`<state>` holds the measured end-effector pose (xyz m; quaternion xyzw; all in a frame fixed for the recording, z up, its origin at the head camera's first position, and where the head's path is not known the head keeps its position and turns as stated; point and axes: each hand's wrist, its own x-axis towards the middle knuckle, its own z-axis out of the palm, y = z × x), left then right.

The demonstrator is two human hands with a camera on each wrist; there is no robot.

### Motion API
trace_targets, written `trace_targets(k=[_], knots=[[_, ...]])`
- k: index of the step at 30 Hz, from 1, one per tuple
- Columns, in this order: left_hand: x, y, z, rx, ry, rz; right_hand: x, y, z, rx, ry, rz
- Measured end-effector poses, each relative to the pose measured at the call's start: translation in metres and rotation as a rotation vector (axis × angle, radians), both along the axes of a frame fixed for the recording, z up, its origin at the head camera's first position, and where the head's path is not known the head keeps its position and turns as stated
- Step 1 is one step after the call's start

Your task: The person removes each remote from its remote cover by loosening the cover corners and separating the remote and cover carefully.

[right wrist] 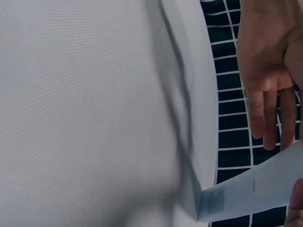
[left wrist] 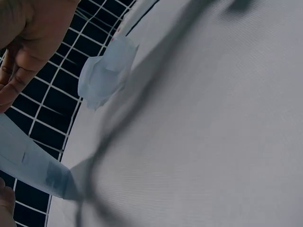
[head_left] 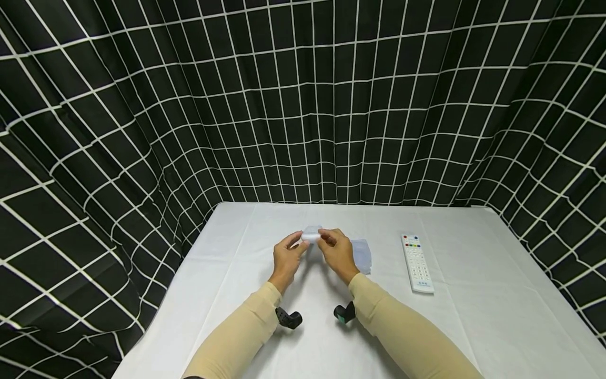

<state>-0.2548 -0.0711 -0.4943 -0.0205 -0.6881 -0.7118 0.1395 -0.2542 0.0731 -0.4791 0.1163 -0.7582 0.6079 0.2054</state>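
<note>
A pale, translucent strip of soft plastic film [head_left: 311, 235] is held up between both hands above the table. My left hand [head_left: 285, 260] pinches its left end between thumb and fingers, and my right hand [head_left: 339, 252] pinches the right end. In the left wrist view the strip [left wrist: 33, 161] hangs toward the tabletop; the right wrist view shows the same strip [right wrist: 246, 191] below the fingers of the right hand [right wrist: 270, 61]. A second bluish, see-through piece of film [head_left: 362, 256] lies just right of the right hand, looking crumpled in the left wrist view.
A white remote control [head_left: 417, 264] with coloured buttons lies to the right, face up. White cloth covers the table [head_left: 255, 226]. Black curtains [head_left: 331, 105] with a white grid stand behind and at both sides. A dark device sits at each wrist.
</note>
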Motion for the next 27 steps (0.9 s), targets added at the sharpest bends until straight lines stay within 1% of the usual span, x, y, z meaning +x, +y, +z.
trace_targets(k=[4, 8, 10, 13, 15, 17, 20, 24, 27], knots=[[-0.004, 0.000, 0.003, 0.014, 0.077, 0.014, 0.001, -0.001, 0.005, -0.013, 0.034, 0.008], [-0.004, -0.001, 0.007, 0.032, 0.115, 0.015, 0.001, -0.003, 0.007, 0.024, 0.030, -0.028], [0.001, -0.001, 0.016, 0.042, 0.112, -0.001, 0.001, -0.003, 0.007, 0.041, 0.012, -0.037], [0.002, -0.002, 0.018, 0.047, 0.115, -0.016, 0.002, -0.003, 0.009, 0.053, -0.013, -0.018], [0.001, -0.002, 0.019, 0.051, 0.110, -0.019, 0.002, -0.004, 0.010, 0.039, -0.004, 0.003], [-0.004, -0.003, 0.013, 0.057, 0.113, -0.015, 0.002, -0.004, 0.011, 0.020, 0.008, 0.018], [-0.004, -0.002, 0.015, 0.076, 0.106, -0.025, 0.002, -0.004, 0.012, -0.012, 0.034, 0.026], [-0.005, -0.001, 0.015, 0.085, 0.094, -0.049, 0.003, -0.004, 0.013, -0.021, 0.049, 0.019], [-0.006, -0.001, 0.015, 0.088, 0.105, -0.064, 0.004, -0.005, 0.016, -0.027, 0.056, 0.017]])
